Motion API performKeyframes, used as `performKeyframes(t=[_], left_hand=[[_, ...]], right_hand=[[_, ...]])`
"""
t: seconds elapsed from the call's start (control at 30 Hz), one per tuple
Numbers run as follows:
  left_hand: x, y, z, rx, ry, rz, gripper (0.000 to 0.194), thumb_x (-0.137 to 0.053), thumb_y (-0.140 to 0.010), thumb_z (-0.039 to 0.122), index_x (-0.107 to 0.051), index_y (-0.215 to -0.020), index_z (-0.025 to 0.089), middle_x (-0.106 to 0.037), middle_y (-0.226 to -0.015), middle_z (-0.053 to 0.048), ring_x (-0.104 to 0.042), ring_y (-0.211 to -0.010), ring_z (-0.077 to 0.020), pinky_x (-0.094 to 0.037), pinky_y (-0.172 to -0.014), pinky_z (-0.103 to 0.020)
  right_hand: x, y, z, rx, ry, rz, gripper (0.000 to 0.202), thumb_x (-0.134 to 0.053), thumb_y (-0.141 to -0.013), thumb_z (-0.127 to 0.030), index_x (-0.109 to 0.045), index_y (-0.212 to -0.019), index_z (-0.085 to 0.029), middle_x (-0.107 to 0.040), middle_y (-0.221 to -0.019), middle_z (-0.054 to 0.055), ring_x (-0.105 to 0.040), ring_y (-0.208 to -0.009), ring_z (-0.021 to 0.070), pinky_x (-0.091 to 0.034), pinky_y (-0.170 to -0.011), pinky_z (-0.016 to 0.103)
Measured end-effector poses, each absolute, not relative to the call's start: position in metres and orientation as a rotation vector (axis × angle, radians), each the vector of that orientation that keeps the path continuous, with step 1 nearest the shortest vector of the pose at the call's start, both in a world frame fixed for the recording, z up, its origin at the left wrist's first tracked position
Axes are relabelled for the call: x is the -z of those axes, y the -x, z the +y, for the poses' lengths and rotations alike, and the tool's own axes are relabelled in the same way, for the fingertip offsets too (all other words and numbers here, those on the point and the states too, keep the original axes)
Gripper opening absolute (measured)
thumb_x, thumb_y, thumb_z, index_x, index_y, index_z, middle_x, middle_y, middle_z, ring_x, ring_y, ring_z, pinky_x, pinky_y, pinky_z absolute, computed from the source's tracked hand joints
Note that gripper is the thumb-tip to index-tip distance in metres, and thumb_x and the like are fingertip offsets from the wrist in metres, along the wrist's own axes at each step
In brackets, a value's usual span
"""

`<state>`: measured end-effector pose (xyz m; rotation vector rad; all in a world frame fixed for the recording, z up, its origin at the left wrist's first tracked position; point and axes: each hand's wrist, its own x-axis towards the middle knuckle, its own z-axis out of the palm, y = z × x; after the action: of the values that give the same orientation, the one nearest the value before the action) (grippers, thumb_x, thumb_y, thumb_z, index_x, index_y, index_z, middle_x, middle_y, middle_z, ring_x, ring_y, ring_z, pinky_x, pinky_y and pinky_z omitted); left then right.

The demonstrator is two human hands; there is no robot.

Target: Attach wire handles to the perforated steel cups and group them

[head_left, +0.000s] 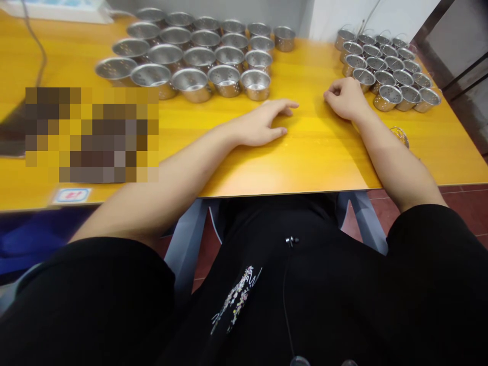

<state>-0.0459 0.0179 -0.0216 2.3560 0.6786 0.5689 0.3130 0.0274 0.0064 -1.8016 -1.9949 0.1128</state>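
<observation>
Black shirt [320, 295], left grip [257, 124] released, right grip [346, 99] curled, hold unclear, metal cups [224, 81] beyond

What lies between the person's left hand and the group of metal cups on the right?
The head view shows the right hand, loosely curled, between the left hand and those metal cups, with yellow tabletop between the hands.

Workshop or assembly room, seemingly: long yellow wood-grain table [308, 162], rows of identical silver perforated metal cups [199, 58], similar cups with wire handles [394, 63], red tiled floor [467, 201].
</observation>
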Motion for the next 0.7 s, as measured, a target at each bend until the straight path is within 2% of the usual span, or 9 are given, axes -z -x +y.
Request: performKeyframes(t=[0.1, 0.27, 0.53, 0.7], left_hand=[[0.0261, 0.0452, 0.0214, -0.606, -2.373, 0.662, 0.095, -0.083, -0.096, 0.037, -0.061, -0.187, 0.024, -0.076, -0.18, -0.019, -0.069, -0.171, -0.0458, -0.044, -0.157, -0.068], [0.0298, 0.0445, 0.0244, -0.629, -2.399, 0.644, 0.095, -0.082, -0.095, 0.037, -0.063, -0.186, 0.022, -0.077, -0.178, -0.02, -0.071, -0.169, -0.0443, -0.048, -0.155, -0.065], [0.0289, 0.0443, 0.0236, -0.624, -2.374, 0.66, 0.091, -0.083, -0.097, 0.034, -0.063, -0.185, 0.022, -0.076, -0.178, -0.021, -0.07, -0.17, -0.0466, -0.046, -0.156, -0.07], [0.0284, 0.0451, 0.0234, -0.625, -2.391, 0.64, 0.091, -0.083, -0.097, 0.035, -0.063, -0.185, 0.023, -0.077, -0.177, -0.019, -0.07, -0.17, -0.0454, -0.047, -0.155, -0.068]], right_hand=[[-0.012, -0.3073, 0.0224, -0.066, 1.894, -1.924, 0.029, -0.077, -0.116, -0.047, -0.094, -0.11, -0.025, -0.097, -0.123, 0.016, -0.09, -0.125, 0.0457, -0.069, -0.124, 0.061], [-0.0172, -0.3031, 0.0177, -0.084, 1.904, -1.924, 0.027, -0.076, -0.118, -0.045, -0.095, -0.111, -0.027, -0.098, -0.124, 0.014, -0.088, -0.124, 0.0425, -0.067, -0.124, 0.058], [-0.0156, -0.3047, 0.0207, -0.064, 1.914, -1.96, 0.03, -0.073, -0.122, -0.038, -0.096, -0.116, -0.02, -0.097, -0.132, 0.02, -0.091, -0.127, 0.0446, -0.067, -0.125, 0.059], [-0.017, -0.3032, 0.0178, -0.061, 1.909, -1.963, 0.03, -0.071, -0.118, -0.038, -0.096, -0.115, -0.022, -0.098, -0.13, 0.018, -0.091, -0.128, 0.0457, -0.068, -0.126, 0.062]])
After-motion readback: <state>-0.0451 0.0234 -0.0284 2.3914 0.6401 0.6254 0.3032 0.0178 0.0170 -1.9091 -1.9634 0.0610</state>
